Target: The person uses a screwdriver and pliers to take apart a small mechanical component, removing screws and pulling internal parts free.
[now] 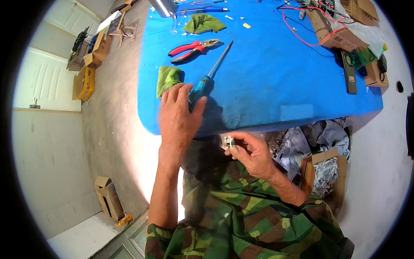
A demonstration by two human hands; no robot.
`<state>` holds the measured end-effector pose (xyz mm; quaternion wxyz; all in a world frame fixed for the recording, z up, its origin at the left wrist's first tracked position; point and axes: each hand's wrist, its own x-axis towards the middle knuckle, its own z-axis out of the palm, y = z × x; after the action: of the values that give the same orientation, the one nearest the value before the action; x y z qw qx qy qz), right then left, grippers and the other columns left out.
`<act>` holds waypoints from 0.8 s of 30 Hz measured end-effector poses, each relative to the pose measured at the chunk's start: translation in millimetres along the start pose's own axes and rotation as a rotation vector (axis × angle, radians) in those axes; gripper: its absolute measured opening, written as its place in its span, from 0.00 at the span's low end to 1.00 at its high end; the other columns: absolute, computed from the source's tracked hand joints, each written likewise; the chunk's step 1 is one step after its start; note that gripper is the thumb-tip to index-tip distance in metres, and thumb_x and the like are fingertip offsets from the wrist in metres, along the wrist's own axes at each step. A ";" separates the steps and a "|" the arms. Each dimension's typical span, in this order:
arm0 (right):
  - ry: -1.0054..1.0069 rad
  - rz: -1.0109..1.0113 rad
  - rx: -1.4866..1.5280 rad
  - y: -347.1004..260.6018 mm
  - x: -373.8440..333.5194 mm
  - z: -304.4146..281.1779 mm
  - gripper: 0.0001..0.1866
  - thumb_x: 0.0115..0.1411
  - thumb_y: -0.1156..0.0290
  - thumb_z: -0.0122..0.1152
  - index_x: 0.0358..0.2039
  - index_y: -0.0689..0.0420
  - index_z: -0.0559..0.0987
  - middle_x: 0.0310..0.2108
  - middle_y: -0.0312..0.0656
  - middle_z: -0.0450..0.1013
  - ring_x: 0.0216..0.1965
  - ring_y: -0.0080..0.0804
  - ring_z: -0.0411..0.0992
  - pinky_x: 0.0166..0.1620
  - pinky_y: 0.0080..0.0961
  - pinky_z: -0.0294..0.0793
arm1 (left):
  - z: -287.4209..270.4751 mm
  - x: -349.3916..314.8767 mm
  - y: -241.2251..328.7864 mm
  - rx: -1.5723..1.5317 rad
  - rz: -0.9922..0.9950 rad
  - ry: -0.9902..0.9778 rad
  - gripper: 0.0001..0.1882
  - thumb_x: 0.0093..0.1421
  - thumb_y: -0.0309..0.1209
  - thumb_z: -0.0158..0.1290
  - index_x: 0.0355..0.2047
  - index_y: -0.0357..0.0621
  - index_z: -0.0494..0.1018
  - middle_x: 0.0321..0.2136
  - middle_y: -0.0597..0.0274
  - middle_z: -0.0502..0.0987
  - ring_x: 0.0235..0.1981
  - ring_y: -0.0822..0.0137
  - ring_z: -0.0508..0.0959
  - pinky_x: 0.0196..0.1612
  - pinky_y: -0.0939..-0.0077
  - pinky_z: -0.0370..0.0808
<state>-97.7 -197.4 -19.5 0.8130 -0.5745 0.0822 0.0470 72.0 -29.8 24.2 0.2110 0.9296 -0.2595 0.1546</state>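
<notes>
My left hand [177, 113] rests on the near left edge of the blue table [267, 82], its fingers closing around the teal handle of a long screwdriver [210, 74] whose shaft points away toward the far side. My right hand [250, 152] is below the table edge, over my lap, pinching a small white and metal part [229, 141] between thumb and fingers. A folded green cloth [167, 79] lies just left of my left hand.
Red-handled pliers [192, 48] and a second green cloth [203, 23] lie farther back. Cardboard boxes [334, 32], red wire [297, 30] and a black remote-like device [349, 72] sit at the right. Crumpled paper and an open box [323, 168] lie on the floor.
</notes>
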 end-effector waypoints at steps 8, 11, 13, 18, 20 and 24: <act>0.038 -0.089 -0.018 3.0 5.8 -3.0 0.17 0.71 0.82 0.61 0.60 0.63 0.78 0.52 0.40 0.78 0.52 0.23 0.78 0.55 0.23 0.79 | 2.4 -8.1 -14.9 -0.064 -0.073 -0.072 0.20 0.60 0.34 0.70 0.49 0.41 0.80 0.48 0.53 0.83 0.50 0.48 0.81 0.52 0.56 0.79; 0.039 -0.127 -0.028 7.7 9.7 -3.7 0.18 0.70 0.84 0.61 0.59 0.63 0.78 0.54 0.40 0.77 0.53 0.24 0.78 0.56 0.23 0.79 | 4.9 -11.0 -17.7 -0.077 -0.104 -0.099 0.20 0.60 0.34 0.70 0.50 0.42 0.80 0.48 0.52 0.83 0.50 0.49 0.81 0.51 0.56 0.79; 0.054 -0.146 -0.036 9.0 11.3 -4.6 0.18 0.70 0.84 0.61 0.59 0.63 0.78 0.55 0.41 0.77 0.54 0.24 0.78 0.57 0.23 0.79 | 7.3 -11.8 -17.8 -0.097 -0.117 -0.119 0.20 0.60 0.34 0.70 0.50 0.42 0.80 0.48 0.52 0.83 0.50 0.49 0.81 0.51 0.56 0.80; 0.076 -0.146 -0.005 7.3 13.3 -5.7 0.18 0.69 0.84 0.63 0.59 0.63 0.79 0.57 0.41 0.76 0.55 0.26 0.78 0.58 0.24 0.79 | 11.2 -12.4 -17.9 -0.109 -0.083 -0.103 0.22 0.61 0.35 0.70 0.52 0.40 0.79 0.45 0.51 0.82 0.47 0.50 0.82 0.49 0.58 0.80; 0.082 -0.140 0.003 7.0 13.6 -6.2 0.18 0.69 0.83 0.63 0.59 0.63 0.79 0.57 0.41 0.76 0.55 0.26 0.78 0.58 0.25 0.79 | 11.1 -11.1 -16.1 -0.094 -0.082 -0.112 0.22 0.61 0.35 0.70 0.52 0.40 0.79 0.45 0.51 0.82 0.46 0.50 0.82 0.49 0.58 0.80; 0.098 -0.109 0.003 8.2 13.3 -7.0 0.18 0.68 0.83 0.64 0.58 0.63 0.79 0.57 0.41 0.76 0.55 0.26 0.78 0.58 0.24 0.79 | 9.8 -7.8 -10.8 -0.059 -0.106 -0.142 0.23 0.61 0.36 0.71 0.52 0.39 0.79 0.46 0.50 0.82 0.46 0.49 0.82 0.50 0.57 0.80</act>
<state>-86.7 -201.5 -31.8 0.8101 -0.5787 0.0906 -0.0260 73.2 -22.8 9.3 0.2273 0.9441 -0.2285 0.0691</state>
